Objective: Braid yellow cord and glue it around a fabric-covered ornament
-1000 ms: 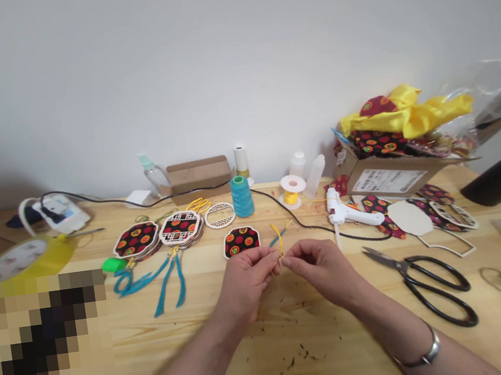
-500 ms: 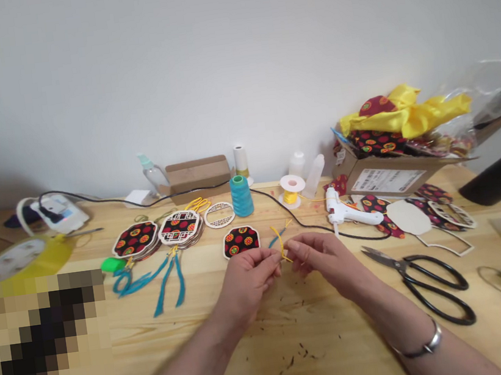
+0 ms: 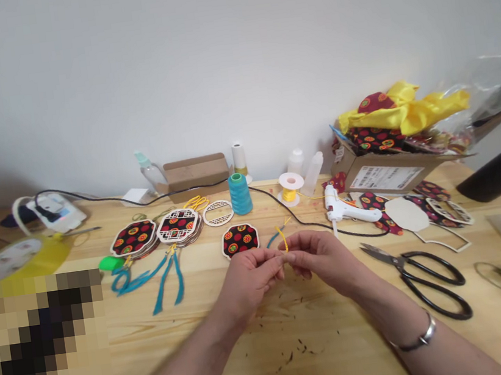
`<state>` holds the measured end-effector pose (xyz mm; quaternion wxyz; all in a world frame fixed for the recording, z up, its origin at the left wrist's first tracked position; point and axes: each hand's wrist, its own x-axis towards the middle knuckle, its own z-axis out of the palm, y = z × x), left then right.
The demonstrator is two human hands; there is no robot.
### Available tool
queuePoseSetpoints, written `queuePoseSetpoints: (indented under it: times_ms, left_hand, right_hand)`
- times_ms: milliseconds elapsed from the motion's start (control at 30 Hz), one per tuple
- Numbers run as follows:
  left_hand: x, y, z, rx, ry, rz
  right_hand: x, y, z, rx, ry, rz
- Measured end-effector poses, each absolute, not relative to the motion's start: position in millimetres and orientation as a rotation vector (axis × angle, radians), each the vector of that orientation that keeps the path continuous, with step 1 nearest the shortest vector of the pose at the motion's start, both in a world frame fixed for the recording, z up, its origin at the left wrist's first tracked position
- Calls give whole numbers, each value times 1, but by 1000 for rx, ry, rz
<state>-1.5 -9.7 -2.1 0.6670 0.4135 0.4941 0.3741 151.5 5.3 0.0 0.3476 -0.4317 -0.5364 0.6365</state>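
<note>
Left hand [image 3: 253,274] and right hand [image 3: 319,258] pinch yellow cord [image 3: 284,240]; white label [image 3: 383,177] too small to read

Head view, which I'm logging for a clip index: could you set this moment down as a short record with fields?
Left hand: thumb and fingers pinched at the yellow cord
Right hand: pinched there too, fingertips meeting the left's
Beyond the hands: patterned panel, teal thread cone
Right side: white glue gun, black-handled scissors
Left side: lattice-topped stack
Hidden: cord's lower end, behind fingers
</note>
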Motion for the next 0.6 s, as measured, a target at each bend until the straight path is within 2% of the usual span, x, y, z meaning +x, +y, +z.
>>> queuePoseSetpoints:
  times_ms: [600]
  left_hand:
    - [-1,-10,6,1142,1255,771]
  right_hand:
    - [153,7,-2,-1199,-1404,1533]
